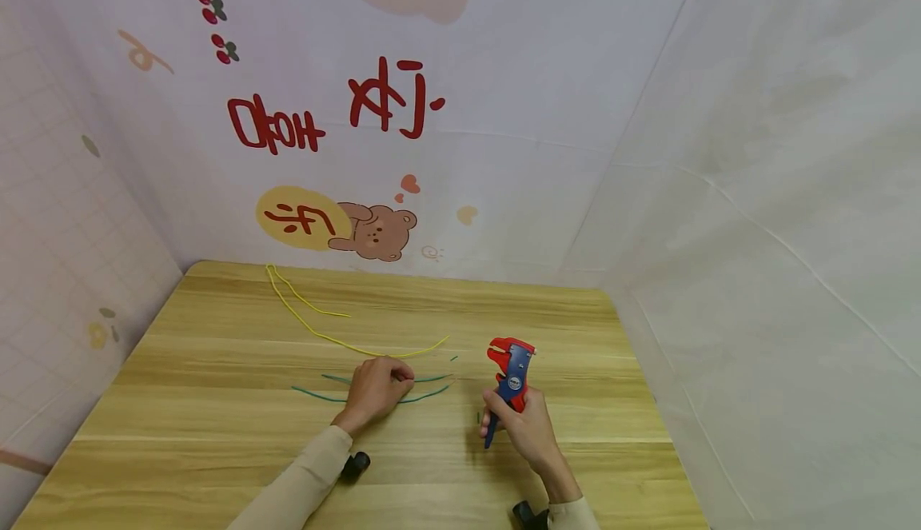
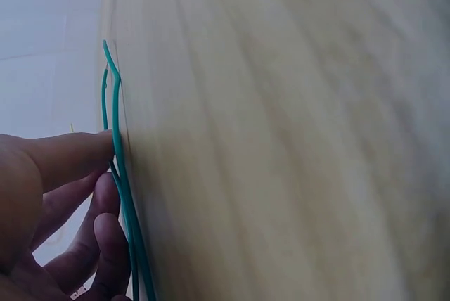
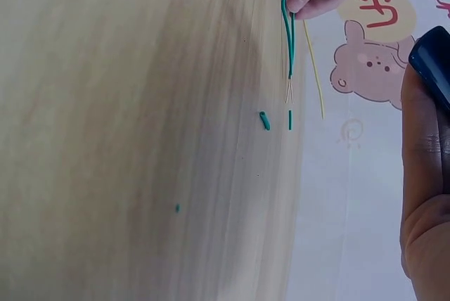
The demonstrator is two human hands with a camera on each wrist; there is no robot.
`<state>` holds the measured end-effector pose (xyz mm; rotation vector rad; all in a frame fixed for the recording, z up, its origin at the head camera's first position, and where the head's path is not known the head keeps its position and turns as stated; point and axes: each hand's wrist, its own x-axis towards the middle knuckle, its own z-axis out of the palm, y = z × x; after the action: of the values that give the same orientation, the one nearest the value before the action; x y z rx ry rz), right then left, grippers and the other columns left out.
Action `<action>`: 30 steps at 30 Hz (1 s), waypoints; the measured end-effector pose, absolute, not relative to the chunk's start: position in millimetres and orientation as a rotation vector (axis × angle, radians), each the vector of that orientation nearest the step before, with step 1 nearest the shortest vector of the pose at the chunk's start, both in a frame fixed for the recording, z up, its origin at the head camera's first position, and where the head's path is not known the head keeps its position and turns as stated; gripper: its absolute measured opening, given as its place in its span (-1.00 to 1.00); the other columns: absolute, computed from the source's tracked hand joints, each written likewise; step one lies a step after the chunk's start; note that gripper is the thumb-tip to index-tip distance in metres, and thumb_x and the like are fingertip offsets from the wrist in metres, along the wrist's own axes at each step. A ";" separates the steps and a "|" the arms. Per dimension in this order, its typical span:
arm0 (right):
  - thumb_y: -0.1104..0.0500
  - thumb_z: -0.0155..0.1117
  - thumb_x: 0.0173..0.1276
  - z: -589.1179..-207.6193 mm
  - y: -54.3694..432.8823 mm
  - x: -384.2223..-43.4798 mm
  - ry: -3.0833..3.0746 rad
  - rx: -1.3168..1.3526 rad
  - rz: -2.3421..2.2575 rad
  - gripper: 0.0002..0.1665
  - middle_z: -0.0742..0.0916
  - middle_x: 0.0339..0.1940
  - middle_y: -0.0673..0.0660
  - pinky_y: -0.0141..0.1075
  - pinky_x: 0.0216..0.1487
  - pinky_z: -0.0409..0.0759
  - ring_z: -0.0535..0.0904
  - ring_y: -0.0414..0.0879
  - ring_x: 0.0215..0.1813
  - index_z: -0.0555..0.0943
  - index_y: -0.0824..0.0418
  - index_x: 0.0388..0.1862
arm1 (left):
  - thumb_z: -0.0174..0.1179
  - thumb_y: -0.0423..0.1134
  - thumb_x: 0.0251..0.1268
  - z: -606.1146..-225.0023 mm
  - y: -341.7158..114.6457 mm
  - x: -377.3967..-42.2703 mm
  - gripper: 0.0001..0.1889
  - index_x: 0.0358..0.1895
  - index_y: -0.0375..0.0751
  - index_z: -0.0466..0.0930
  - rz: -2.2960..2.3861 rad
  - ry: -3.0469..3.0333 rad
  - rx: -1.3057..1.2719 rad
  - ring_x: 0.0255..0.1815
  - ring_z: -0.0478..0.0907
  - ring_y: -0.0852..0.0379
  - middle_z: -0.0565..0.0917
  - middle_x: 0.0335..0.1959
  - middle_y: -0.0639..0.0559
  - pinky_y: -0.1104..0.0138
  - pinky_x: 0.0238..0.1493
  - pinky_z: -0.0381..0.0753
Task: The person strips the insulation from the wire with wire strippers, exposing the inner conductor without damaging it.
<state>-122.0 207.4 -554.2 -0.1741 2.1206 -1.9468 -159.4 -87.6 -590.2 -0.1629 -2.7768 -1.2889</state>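
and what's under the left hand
Two green wires run under the left hand, showing on both sides; in the head view it hides their middle stretches and that patch of table. Anything else there can't be seen.

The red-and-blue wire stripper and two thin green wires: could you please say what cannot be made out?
Left wrist: green wires, lower ends cut off by bottom edge.
Head: wires' middles, behind left hand.
Head: wire stripper, markings on round emblem too small.
Right wrist: stripper mostly cut off by right edge.

Red characters (image 1: 384,98) and a bear (image 1: 381,233) adorn the backdrop (image 1: 511,194).
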 end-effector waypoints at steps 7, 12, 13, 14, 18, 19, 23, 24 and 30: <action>0.12 0.28 0.79 -553.3 207.9 -122.0 2.116 -0.183 -1.942 -0.61 0.79 -0.42 0.09 0.02 -0.16 0.92 0.85 -0.07 -0.41 0.59 0.51 0.05 | 0.58 -0.35 0.31 -593.4 -90.8 -159.4 -0.94 -0.24 -0.10 0.92 -1.296 -2.776 -0.182 -0.21 0.77 0.03 0.89 -0.30 0.08 0.00 0.00 0.68; 0.13 0.27 0.80 -553.4 208.3 -122.3 2.111 -0.192 -1.944 -0.57 0.79 -0.42 0.08 0.00 -0.16 0.92 0.85 -0.09 -0.41 0.55 0.58 0.06 | 0.56 -0.32 0.33 -593.1 -92.7 -159.0 -0.95 -0.21 -0.09 0.93 -1.329 -2.778 -0.180 -0.21 0.70 0.09 0.89 -0.25 0.05 0.11 -0.07 0.64; 0.13 0.27 0.80 -553.5 208.4 -122.3 2.113 -0.194 -1.944 -0.57 0.78 -0.42 0.08 0.01 -0.16 0.92 0.85 -0.09 -0.41 0.55 0.59 0.06 | 0.57 -0.31 0.33 -592.7 -93.1 -158.9 -0.95 -0.20 -0.08 0.93 -1.334 -2.780 -0.173 -0.21 0.69 0.11 0.88 -0.25 0.06 0.13 -0.08 0.63; 0.14 0.27 0.80 -553.6 208.5 -122.4 2.115 -0.197 -1.942 -0.55 0.79 -0.41 0.09 0.02 -0.16 0.92 0.85 -0.09 -0.41 0.54 0.62 0.07 | 0.57 -0.31 0.33 -592.5 -93.5 -158.7 -0.94 -0.20 -0.08 0.93 -1.338 -2.780 -0.166 -0.21 0.68 0.13 0.88 -0.24 0.06 0.16 -0.07 0.62; 0.16 0.26 0.80 -555.1 209.4 -122.8 2.116 -0.201 -1.942 -0.52 0.79 -0.41 0.10 0.06 -0.16 0.92 0.85 -0.08 -0.41 0.51 0.68 0.10 | 0.59 -0.31 0.33 -591.9 -95.4 -158.4 -0.93 -0.20 -0.06 0.93 -1.341 -2.759 -0.151 -0.24 0.65 0.18 0.86 -0.25 0.08 0.25 -0.12 0.59; 0.16 0.26 0.80 -555.8 209.7 -123.0 2.115 -0.196 -1.944 -0.52 0.79 -0.41 0.11 0.06 -0.16 0.92 0.85 -0.08 -0.41 0.51 0.67 0.10 | 0.59 -0.31 0.33 -591.5 -95.9 -158.6 -0.93 -0.21 -0.05 0.93 -1.338 -2.752 -0.150 -0.25 0.64 0.18 0.85 -0.26 0.08 0.27 -0.13 0.57; 0.11 0.31 0.78 -559.4 211.5 -123.9 2.096 -0.178 -1.951 -0.53 0.79 -0.41 0.12 0.07 -0.15 0.92 0.86 -0.05 -0.40 0.53 0.60 0.11 | 0.57 -0.29 0.38 -589.9 -98.1 -159.6 -0.92 -0.26 0.01 0.91 -1.321 -2.745 -0.141 -0.29 0.56 0.21 0.81 -0.27 0.12 0.33 -0.17 0.50; 0.10 0.32 0.77 -560.2 212.0 -124.1 2.089 -0.172 -1.955 -0.53 0.79 -0.41 0.13 0.07 -0.15 0.92 0.87 -0.05 -0.39 0.53 0.59 0.12 | 0.55 -0.29 0.40 -589.7 -98.6 -160.1 -0.92 -0.27 0.02 0.90 -1.318 -2.744 -0.140 -0.29 0.55 0.21 0.80 -0.28 0.12 0.33 -0.17 0.49; 0.05 0.36 0.75 -563.2 213.3 -124.5 2.067 -0.149 -1.964 -0.50 0.79 -0.39 0.16 0.06 -0.14 0.93 0.86 -0.02 -0.38 0.53 0.53 0.16 | 0.54 -0.29 0.42 -588.9 -102.0 -162.4 -0.89 -0.29 0.04 0.88 -1.306 -2.728 -0.153 -0.24 0.58 0.19 0.80 -0.25 0.09 0.31 -0.12 0.55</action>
<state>-124.5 213.3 -563.2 -0.1494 2.0668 -1.9645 -162.4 -102.0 -588.9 -0.1532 -2.7283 -1.3057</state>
